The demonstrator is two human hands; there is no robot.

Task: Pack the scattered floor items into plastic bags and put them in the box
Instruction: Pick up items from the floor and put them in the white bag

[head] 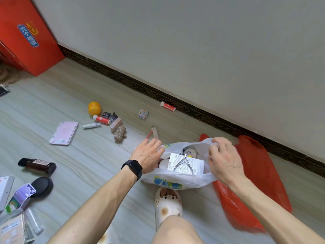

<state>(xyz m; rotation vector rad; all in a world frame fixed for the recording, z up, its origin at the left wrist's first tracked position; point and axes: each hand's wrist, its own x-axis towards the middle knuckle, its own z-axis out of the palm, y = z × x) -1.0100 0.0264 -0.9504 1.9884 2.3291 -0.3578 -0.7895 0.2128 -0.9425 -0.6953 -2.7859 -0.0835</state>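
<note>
Floor: white plastic bag (175, 181) mouth-up, nippers (184, 163) lying inside; right hand (224, 158) pinches its far rim; left hand (148, 154) fingers straight, touching its left edge; red bag (255, 173) just right of it.

**One label legible**

The tall red cardboard box (44, 55) carries a blue label (28, 35) with white characters reading 六个核桃. Blue-and-yellow print on the white plastic bag (175, 178) and fine print on the white paper leaflet (197, 166) are too small to read.
</note>
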